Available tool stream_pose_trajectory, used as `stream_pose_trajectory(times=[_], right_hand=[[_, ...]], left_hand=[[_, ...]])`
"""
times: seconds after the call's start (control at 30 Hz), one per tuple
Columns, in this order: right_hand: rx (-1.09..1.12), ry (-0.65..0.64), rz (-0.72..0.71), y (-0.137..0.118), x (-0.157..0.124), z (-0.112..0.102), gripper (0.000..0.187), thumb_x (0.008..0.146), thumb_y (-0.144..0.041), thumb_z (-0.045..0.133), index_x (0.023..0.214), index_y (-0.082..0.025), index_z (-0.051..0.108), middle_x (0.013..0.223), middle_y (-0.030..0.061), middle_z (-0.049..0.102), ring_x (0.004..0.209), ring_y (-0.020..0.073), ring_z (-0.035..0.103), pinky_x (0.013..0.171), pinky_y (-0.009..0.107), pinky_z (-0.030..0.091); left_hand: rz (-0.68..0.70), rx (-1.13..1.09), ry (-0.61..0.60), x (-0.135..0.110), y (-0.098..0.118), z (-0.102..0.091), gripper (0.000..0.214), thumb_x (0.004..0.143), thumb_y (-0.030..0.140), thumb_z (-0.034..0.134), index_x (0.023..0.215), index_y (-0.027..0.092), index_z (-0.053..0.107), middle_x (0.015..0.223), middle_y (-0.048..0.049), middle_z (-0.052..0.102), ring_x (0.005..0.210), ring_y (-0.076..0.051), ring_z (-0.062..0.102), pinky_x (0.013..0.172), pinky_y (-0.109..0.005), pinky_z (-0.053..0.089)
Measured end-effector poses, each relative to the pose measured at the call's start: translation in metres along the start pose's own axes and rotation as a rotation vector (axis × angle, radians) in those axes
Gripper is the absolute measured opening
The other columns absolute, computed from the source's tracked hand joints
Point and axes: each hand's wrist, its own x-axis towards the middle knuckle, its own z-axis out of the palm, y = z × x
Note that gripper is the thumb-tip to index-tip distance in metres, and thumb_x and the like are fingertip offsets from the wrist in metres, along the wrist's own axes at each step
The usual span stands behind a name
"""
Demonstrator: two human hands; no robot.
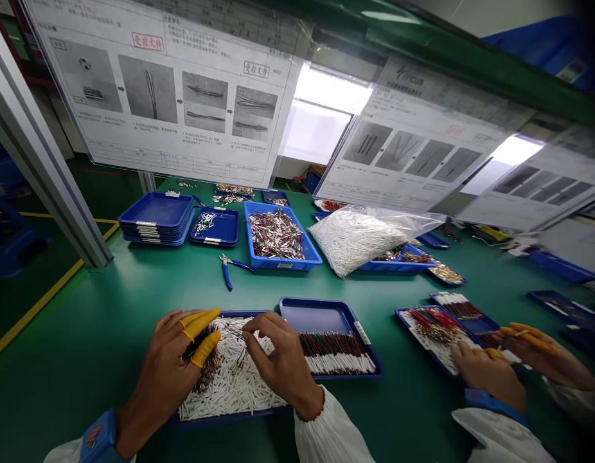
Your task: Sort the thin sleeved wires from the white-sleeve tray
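My left hand (169,366), with yellow finger cots on thumb and fingers, curls round a bundle of thin dark wires (207,376) with brownish metallic ends. The bundle is partly hidden by the fingers, over the left side of a blue tray (244,417) full of short white tubes (244,389). My right hand (281,360) is closed in a pinch above the same tubes, thumb against forefinger. A thin wire (234,330) shows at its fingertips, too fine to make out fully. Just right, another blue tray (317,313) holds a row of dark red and green wires with white sleeves (333,354).
Blue-handled cutters (227,273) lie behind the trays. Further back are stacked blue trays (155,215), a bin of mixed wires (275,235) and a bag of white tubes (358,238). A co-worker's hands (490,373) work at right. Instruction sheets (182,148) hang overhead.
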Motion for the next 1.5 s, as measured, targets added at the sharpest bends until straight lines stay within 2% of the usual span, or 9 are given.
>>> stream_pose_trajectory(times=[0.33, 0.53, 0.67, 0.73, 0.93, 1.07, 1.23, 1.37, 1.5], right_hand=[[0.061, -0.004, -0.091, -0.002, 0.001, -0.002, 0.012, 0.094, -0.015, 0.057, 0.089, -0.02, 0.068, 0.084, 0.0046, 0.072, 0.081, 0.0208, 0.064, 0.073, 0.035, 0.045], [0.137, 0.022, -0.047, 0.002, -0.001, -0.001, 0.011, 0.094, -0.02, 0.061, 0.099, -0.022, 0.07, 0.092, 0.006, 0.073, 0.09, 0.0227, 0.065, 0.081, 0.037, 0.049], [0.275, 0.04, 0.162, 0.001, -0.001, 0.0, 0.055, 0.084, -0.035, 0.077, 0.135, -0.026, 0.057, 0.118, 0.0087, 0.07, 0.11, 0.0263, 0.064, 0.096, 0.043, 0.05], [0.349, -0.001, 0.217, -0.002, -0.001, 0.004, 0.065, 0.078, -0.038, 0.083, 0.137, -0.026, 0.057, 0.121, 0.0083, 0.07, 0.114, 0.0271, 0.063, 0.1, 0.045, 0.048], [0.545, 0.0, 0.254, -0.01, -0.003, 0.028, 0.02, 0.076, -0.036, 0.083, 0.086, -0.02, 0.077, 0.088, 0.0054, 0.076, 0.085, 0.0229, 0.071, 0.079, 0.035, 0.057], [0.433, -0.004, 0.239, -0.005, -0.001, 0.018, 0.002, 0.08, -0.021, 0.076, 0.08, -0.02, 0.075, 0.079, 0.0034, 0.075, 0.078, 0.0208, 0.069, 0.074, 0.033, 0.054], [0.18, -0.152, 0.23, 0.0, 0.003, -0.007, 0.01, 0.077, -0.02, 0.082, 0.085, -0.022, 0.077, 0.089, 0.005, 0.076, 0.09, 0.0255, 0.067, 0.084, 0.039, 0.051], [0.334, -0.142, 0.271, -0.01, 0.004, -0.005, 0.05, 0.068, -0.035, 0.09, 0.114, -0.025, 0.073, 0.112, 0.0076, 0.074, 0.108, 0.0297, 0.065, 0.093, 0.045, 0.051], [0.602, 0.037, 0.314, -0.019, 0.003, 0.009, 0.023, 0.081, -0.038, 0.079, 0.097, -0.022, 0.078, 0.095, 0.0062, 0.077, 0.093, 0.0251, 0.07, 0.084, 0.038, 0.055]], left_hand=[[0.035, -0.053, -0.009, 0.002, 0.0, -0.003, 0.028, 0.093, 0.028, 0.059, 0.119, 0.027, 0.07, 0.109, -0.0029, 0.077, 0.106, -0.024, 0.069, 0.098, -0.043, 0.052], [-0.215, -0.287, -0.042, 0.004, 0.005, -0.003, 0.019, 0.085, 0.036, 0.068, 0.101, 0.031, 0.078, 0.104, -0.0011, 0.077, 0.098, -0.022, 0.072, 0.085, -0.034, 0.06], [-0.466, -0.504, -0.003, 0.009, 0.013, -0.006, 0.019, 0.078, 0.041, 0.073, 0.09, 0.03, 0.081, 0.099, -0.0015, 0.078, 0.091, -0.022, 0.074, 0.08, -0.03, 0.062], [-0.541, -0.604, 0.027, 0.011, 0.017, -0.007, 0.019, 0.072, 0.041, 0.077, 0.085, 0.029, 0.081, 0.094, -0.0018, 0.079, 0.088, -0.022, 0.075, 0.078, -0.03, 0.063], [-0.655, -0.785, 0.047, 0.009, 0.022, -0.005, 0.026, 0.059, 0.04, 0.087, 0.081, 0.028, 0.082, 0.085, -0.0024, 0.08, 0.08, -0.023, 0.075, 0.072, -0.031, 0.064], [-0.766, -0.847, 0.115, 0.01, 0.019, -0.004, 0.034, 0.056, 0.046, 0.09, 0.083, 0.028, 0.082, 0.087, -0.002, 0.081, 0.085, -0.023, 0.076, 0.079, -0.031, 0.064], [-0.88, -0.911, 0.272, 0.01, 0.014, -0.004, 0.044, 0.052, 0.054, 0.09, 0.087, 0.029, 0.081, 0.094, -0.0005, 0.081, 0.094, -0.023, 0.076, 0.089, -0.032, 0.062], [-0.881, -0.848, 0.235, 0.009, 0.015, -0.005, 0.049, 0.055, 0.059, 0.087, 0.09, 0.026, 0.081, 0.096, -0.0034, 0.081, 0.096, -0.028, 0.076, 0.089, -0.039, 0.062], [-0.788, -0.771, 0.155, 0.006, 0.017, -0.003, 0.046, 0.06, 0.058, 0.085, 0.092, 0.025, 0.081, 0.096, -0.0048, 0.081, 0.096, -0.029, 0.075, 0.089, -0.041, 0.062]])
